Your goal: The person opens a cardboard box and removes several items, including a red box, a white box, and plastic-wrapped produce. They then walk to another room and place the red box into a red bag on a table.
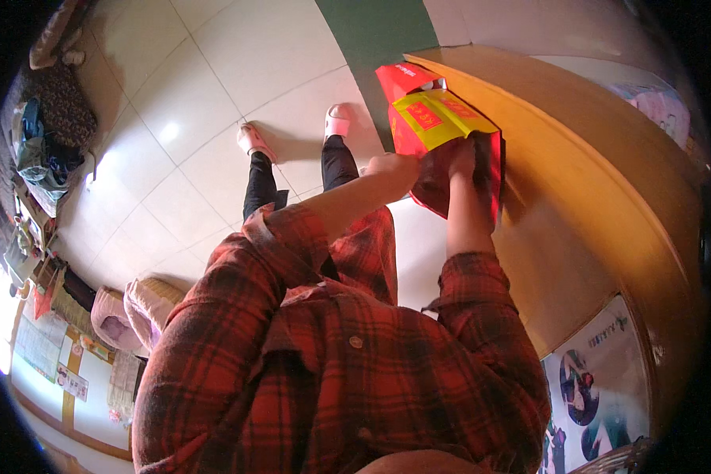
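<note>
A large red bag (407,141) with its mouth towards me stands against the wooden furniture at the right. My left hand (398,169) is closed on the left edge of the bag's mouth. Inside the bag is my right hand (463,155), its fingers hidden under a yellow packet (444,118) with red printed panels that lies across the bag's top; whether they grip anything does not show. Behind the yellow packet, a smaller red packet (406,80) with white writing leans at the far end.
Wooden furniture (569,136) curves along the right side, with a framed picture (604,385) below. Tiled floor (195,101) lies ahead, crossed by a dark green strip (373,35). Pink slippers (145,308) and piled clothes (47,142) are at the left.
</note>
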A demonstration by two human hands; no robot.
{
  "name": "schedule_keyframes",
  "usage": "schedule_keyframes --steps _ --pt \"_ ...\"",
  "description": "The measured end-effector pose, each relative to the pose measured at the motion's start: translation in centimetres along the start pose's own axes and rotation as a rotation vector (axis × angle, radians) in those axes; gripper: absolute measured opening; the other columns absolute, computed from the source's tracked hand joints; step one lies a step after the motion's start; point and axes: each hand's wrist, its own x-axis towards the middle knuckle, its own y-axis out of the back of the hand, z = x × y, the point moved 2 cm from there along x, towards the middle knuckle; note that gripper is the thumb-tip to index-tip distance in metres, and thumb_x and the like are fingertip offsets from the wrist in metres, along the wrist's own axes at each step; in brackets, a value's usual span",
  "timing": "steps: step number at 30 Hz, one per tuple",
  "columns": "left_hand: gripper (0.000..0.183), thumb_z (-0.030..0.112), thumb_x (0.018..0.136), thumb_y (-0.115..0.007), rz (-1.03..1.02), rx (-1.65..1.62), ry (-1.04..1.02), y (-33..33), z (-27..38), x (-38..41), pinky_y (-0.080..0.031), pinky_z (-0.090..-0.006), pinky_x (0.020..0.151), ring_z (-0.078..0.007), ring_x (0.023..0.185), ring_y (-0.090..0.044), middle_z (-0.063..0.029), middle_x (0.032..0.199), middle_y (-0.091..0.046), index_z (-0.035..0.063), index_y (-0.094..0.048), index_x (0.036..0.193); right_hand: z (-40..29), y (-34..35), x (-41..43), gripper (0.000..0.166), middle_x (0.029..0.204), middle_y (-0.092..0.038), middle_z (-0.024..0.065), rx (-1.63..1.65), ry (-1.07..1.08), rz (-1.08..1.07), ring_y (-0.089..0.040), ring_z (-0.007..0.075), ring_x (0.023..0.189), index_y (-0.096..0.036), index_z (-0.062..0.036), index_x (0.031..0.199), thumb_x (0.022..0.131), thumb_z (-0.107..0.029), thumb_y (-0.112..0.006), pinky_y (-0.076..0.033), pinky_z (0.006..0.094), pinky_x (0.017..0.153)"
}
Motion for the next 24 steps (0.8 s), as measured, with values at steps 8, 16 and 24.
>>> schedule_keyframes --steps 8,16,24 --pt "0.035 0.037 0.089 -0.047 -0.012 -0.157 0.209 6.5 2.5 -0.5 -0.053 -0.0438 0.069 -0.0319 0.083 -0.066 -0.0126 0.092 -0.067 0.0066 -0.062 0.098 -8.1 1.9 -0.3 0.037 0.095 -0.062 0.0265 -0.111 0.201 0.084 -0.062 0.0401 0.092 -0.054 0.0044 0.105 0.095 -0.028 -0.039 -0.051 0.0426 0.077" --pt "0.065 0.063 0.087 -0.042 -0.063 -0.408 0.271 5.3 -1.3 -4.5 -0.05 -0.042 0.077 -0.0325 0.09 -0.064 -0.0162 0.091 -0.066 0.0081 -0.056 0.117 -7.4 1.1 0.4 0.045 0.104 -0.062 0.0258 -0.16 0.226 0.08 -0.061 0.0398 0.096 -0.06 0.0014 0.108 0.096 -0.034 -0.034 -0.05 0.0447 0.078" --pt "0.046 0.045 0.092 -0.046 -0.011 -0.445 0.313 3.5 -6.4 -9.4 -0.048 -0.0421 0.083 -0.0349 0.097 -0.061 -0.0166 0.101 -0.065 0.0077 -0.054 0.117 -4.6 5.5 -2.3 0.035 0.09 -0.064 0.0252 -0.29 0.313 0.004 -0.063 0.0399 0.089 -0.063 -0.0016 0.102 0.091 -0.032 -0.049 -0.05 0.0461 0.075"
